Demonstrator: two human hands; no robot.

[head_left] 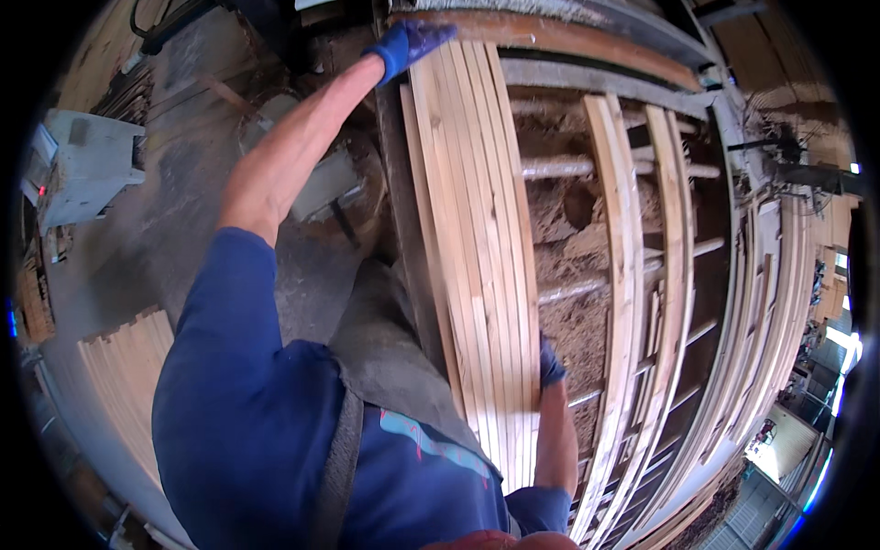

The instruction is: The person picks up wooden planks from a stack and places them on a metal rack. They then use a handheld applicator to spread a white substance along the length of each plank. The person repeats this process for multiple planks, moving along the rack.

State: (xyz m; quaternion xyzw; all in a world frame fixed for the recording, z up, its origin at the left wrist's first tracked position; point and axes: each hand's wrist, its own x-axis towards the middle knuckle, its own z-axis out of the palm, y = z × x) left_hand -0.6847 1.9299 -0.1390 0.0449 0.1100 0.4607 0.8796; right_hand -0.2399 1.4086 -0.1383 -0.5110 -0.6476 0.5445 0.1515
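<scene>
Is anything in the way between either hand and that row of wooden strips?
Nothing visible is. The left hand is at the far end of the wooden strips; the right hand is at their right edge. The separate boards lie farther right, across a gap.

The right hand (pixel 552 368) seems partly hidden behind the wooden strips (pixel 478 220).

Far end: my blue-gloved left hand (pixel 412 48) at pale, long wooden strips (pixel 481 229).
Right edge: my dark-gloved right hand (pixel 551 364) against these strips' side.
</scene>
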